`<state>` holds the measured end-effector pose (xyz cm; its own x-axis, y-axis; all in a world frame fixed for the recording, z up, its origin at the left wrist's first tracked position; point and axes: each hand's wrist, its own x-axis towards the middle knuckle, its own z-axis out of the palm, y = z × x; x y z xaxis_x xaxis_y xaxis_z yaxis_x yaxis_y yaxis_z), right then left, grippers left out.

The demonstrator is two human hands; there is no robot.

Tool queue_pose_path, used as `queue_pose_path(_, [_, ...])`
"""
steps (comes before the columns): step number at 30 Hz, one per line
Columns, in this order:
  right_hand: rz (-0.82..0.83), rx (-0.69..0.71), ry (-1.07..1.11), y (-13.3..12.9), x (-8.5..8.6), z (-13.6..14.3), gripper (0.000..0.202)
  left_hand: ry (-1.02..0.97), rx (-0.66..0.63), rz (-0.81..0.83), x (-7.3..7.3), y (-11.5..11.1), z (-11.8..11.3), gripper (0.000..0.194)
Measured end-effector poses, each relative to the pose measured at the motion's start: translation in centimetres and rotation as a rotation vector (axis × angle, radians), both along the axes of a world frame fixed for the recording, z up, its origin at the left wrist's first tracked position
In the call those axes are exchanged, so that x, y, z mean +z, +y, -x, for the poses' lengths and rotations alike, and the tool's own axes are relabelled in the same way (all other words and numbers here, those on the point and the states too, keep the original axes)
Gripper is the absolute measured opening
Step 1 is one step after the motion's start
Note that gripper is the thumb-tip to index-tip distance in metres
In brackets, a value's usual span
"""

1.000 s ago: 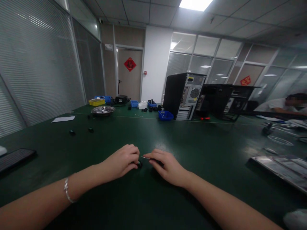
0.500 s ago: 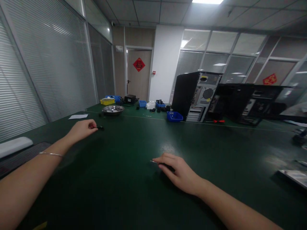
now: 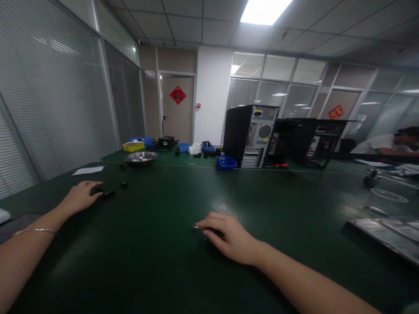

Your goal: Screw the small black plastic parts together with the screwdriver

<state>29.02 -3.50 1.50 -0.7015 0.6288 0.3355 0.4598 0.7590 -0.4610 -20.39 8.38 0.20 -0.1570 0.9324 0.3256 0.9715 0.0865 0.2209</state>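
Observation:
At the left of the head view, my left hand [image 3: 80, 197] is low over the green table [image 3: 157, 261], thumb and forefinger apart. Right at its fingertips lies a small black piece [image 3: 108, 194], and a second black piece [image 3: 124, 185] sits a little farther off. Their exact kind is too small to make out. My right hand [image 3: 229, 237] rests on the table near the middle, fingers closed around a thin metal tool [image 3: 196, 227]. Only the tool's pointed end shows; the palm hides the rest.
Beyond my left hand are a steel bowl [image 3: 141, 158], white paper [image 3: 88, 170] and a yellow tray [image 3: 133, 146]. A blue bin [image 3: 226, 162] stands by a computer tower [image 3: 252, 136]. Metal parts [image 3: 389, 235] lie at right. Another person [image 3: 382, 144] sits far right.
My left hand has come back toward me and its fingers have parted from the black piece, which now lies on the table. My right hand keeps its tool. The view has turned right.

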Motion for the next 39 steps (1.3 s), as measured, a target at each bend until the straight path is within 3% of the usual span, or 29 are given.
queue_pose_path(4, [-0.006, 0.007, 0.0, 0.1, -0.4, -0.1, 0.031, 0.078, -0.011, 0.153, -0.9, 0.3, 0.7, 0.045])
queue_pose_path(7, [-0.001, 0.004, -0.007, 0.2, -0.4, -0.1, 0.03, 0.086, 0.002, 0.124, -0.7, 0.3, 0.8, 0.045])
queue_pose_path(11, [0.0, -0.02, -0.022, 0.5, -0.2, -0.2, 0.03, 0.055, 0.024, -0.006, 0.8, -0.1, -0.6, 0.045])
queue_pose_path(14, [-0.006, -0.04, -0.017, 0.7, -0.3, -0.4, 0.03, -0.02, -0.094, -0.184, 2.5, -0.7, -4.0, 0.045])
queue_pose_path(17, [-0.002, -0.052, -0.009, 0.7, -0.3, -0.5, 0.03, -0.138, -0.301, -0.256, 3.5, -1.9, -9.2, 0.045])
queue_pose_path(22, [-0.006, -0.077, 0.019, 0.7, -0.1, -0.5, 0.029, -0.272, -0.744, -0.053, 2.9, -5.3, -18.0, 0.037])
queue_pose_path(26, [0.031, -0.215, 0.221, 1.5, 0.0, -0.8, 0.025, -0.234, -1.032, 0.112, 1.6, -8.0, -21.8, 0.03])
queue_pose_path(29, [0.095, -0.399, 0.442, 2.4, -0.1, -1.4, 0.028, -0.219, -1.123, 0.178, 0.6, -9.1, -23.0, 0.037])
queue_pose_path(31, [0.122, -0.443, 0.464, 2.7, -0.4, -1.6, 0.028, -0.234, -1.132, 0.197, 0.1, -9.3, -23.3, 0.04])
queue_pose_path(36, [0.124, -0.262, 0.19, 2.1, -1.2, -0.5, 0.03, -0.266, -1.097, 0.221, -0.6, -9.1, -23.4, 0.041])
queue_pose_path(39, [0.055, -0.185, 0.092, 1.6, -1.2, 0.5, 0.021, -0.26, -1.116, 0.23, -0.6, -9.0, -23.2, 0.04])
